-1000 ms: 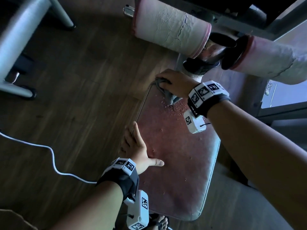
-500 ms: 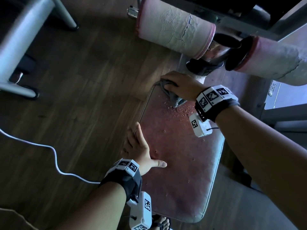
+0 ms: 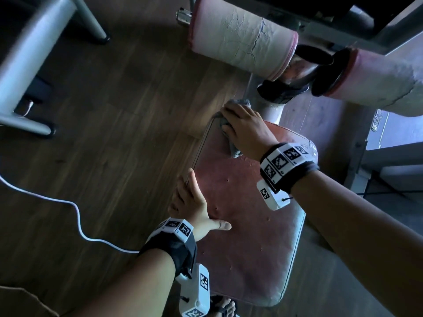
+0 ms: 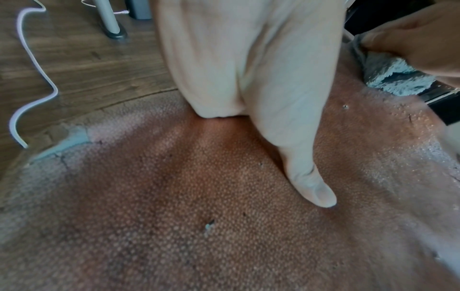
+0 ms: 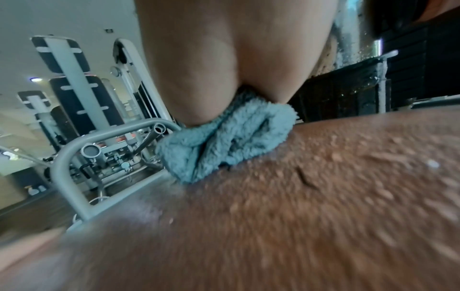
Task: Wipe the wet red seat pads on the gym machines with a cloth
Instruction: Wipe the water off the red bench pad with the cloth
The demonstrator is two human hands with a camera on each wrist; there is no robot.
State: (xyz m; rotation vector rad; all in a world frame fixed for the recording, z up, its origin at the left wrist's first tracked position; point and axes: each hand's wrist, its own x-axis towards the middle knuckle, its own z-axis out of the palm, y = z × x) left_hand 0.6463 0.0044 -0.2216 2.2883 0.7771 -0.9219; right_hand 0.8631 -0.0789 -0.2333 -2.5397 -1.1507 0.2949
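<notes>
The red seat pad point(image 3: 247, 225) is lying flat on its machine frame above the wooden floor point(image 3: 103, 145), water beads showing near its far end; its left edge is being braced by the left hand point(image 3: 192, 202), fingers straight and together along the rim, thumb spread onto the pad; at the far left corner the grey-blue cloth point(image 5: 224, 143) is being pressed down under the right hand point(image 3: 245, 131), fingers curled over it.
</notes>
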